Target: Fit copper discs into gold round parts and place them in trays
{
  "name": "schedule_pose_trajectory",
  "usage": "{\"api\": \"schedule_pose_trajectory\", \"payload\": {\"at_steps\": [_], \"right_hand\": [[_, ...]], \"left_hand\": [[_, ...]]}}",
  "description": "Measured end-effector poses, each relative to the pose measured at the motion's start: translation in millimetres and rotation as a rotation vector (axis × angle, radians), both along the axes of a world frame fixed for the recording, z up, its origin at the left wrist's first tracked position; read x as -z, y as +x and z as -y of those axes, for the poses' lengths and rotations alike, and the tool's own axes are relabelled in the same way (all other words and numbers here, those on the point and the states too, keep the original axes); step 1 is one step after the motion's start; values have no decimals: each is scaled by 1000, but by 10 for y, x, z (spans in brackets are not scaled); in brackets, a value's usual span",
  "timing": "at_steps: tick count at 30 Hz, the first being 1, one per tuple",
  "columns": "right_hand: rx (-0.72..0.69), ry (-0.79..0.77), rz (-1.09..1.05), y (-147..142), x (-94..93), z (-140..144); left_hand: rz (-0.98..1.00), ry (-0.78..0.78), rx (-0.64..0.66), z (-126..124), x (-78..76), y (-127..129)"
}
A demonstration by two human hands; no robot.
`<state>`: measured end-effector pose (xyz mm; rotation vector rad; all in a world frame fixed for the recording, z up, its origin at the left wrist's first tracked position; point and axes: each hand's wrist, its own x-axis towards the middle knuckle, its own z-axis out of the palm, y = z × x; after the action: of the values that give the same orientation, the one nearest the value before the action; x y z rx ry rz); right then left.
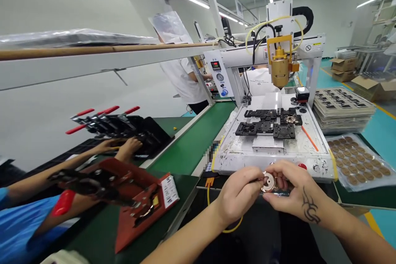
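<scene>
Small round metal part pinched between both hands
The left hand (239,194) and right hand (291,192) both grip the disc (268,181) by fingertips above the table (355,198) edge; a loose pinch could drop it

A small round silver metal ring part with a hollow centre (268,182) is pinched between the fingertips of 2 hands, its flat face tilted up toward the camera; it hovers just before the white machine's front edge. A dark flat piece (280,192) sits directly beneath it; its form is unclear.
</scene>
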<state>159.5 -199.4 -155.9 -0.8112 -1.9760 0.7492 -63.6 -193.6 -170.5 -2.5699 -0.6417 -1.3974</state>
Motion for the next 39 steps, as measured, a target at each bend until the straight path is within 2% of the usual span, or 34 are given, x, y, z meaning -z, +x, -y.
{"api": "schedule_pose_trajectory", "payload": {"at_steps": [6,9,13,15,17,21,25,28,31,35,39], "right_hand": [[75,-37,19,176,3,-18],[168,-24,34,381,83,-94],[393,27,38,733,124,-306],[470,85,59,861,72,-405],[497,124,75,940,-9,-451],[544,106,73,1087,-106,-355],[628,28,27,1349,-77,-201],[667,-16,-4,1507,-82,-232],[623,-35,-30,1526,-97,-475],[529,-8,-15,1370,-46,-1051],[418,10,139,1161,-35,-1666]], "left_hand": [[-50,-48,15,-86,23,177],[-110,-175,-68,-265,-42,185],[-149,-418,-170,-826,-330,258],[-207,-524,-199,-1198,-492,409],[-273,-566,-186,-1574,-601,631],[-447,-692,-188,-2198,-640,1065],[-642,-870,-209,-2576,-625,1243],[-707,-943,-217,-2694,-667,1298],[-684,-956,-219,-2682,-717,1363],[-524,-914,-191,-2541,-775,1330],[-276,-860,-143,-2340,-894,1092]]}}
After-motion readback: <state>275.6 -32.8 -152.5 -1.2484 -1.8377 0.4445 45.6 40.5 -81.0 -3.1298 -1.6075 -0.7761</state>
